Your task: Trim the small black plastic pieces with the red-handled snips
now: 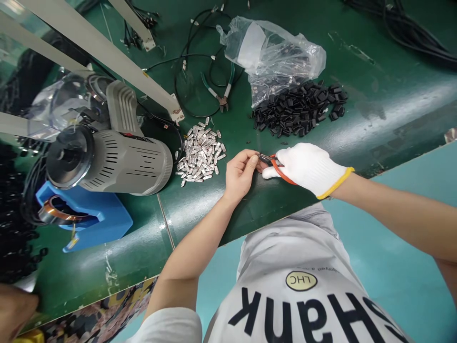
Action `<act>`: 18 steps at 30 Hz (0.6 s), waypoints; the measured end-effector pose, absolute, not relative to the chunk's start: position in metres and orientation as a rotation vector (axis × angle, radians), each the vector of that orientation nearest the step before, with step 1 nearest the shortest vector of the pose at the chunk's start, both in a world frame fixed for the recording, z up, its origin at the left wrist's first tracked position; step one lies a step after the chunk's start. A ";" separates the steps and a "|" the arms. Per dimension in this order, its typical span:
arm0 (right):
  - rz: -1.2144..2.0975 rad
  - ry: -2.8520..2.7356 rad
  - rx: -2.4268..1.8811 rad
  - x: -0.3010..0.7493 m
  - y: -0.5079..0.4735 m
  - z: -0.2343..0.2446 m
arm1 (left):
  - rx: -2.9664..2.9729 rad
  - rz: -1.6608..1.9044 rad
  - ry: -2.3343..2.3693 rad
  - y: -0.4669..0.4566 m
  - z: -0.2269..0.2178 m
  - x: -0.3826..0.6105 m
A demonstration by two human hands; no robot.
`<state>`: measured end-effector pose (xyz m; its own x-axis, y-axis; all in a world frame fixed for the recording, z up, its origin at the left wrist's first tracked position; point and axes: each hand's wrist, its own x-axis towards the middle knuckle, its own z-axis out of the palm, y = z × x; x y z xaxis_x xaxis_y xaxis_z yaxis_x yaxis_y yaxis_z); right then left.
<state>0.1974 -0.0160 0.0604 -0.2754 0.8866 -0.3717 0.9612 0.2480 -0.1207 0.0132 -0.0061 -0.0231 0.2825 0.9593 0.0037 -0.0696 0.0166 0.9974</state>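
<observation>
Green surface beside teal floor, scuffed and glossy, with heap of silver metal pieces and heap of black plastic pieces nearby. Left hand bare, fingers pressed together, pinching small item, too small for telling its kind, just above the surface, at tips of orange-handled snips in gloved right hand. Possible risk: sharp tips slipping onto bare fingers, because of such close work; small item also easy to drop.
</observation>
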 end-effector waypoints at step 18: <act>0.040 2.411 1.854 0.220 -0.040 0.035 | 1.143 1.051 0.971 -0.010 -0.012 0.017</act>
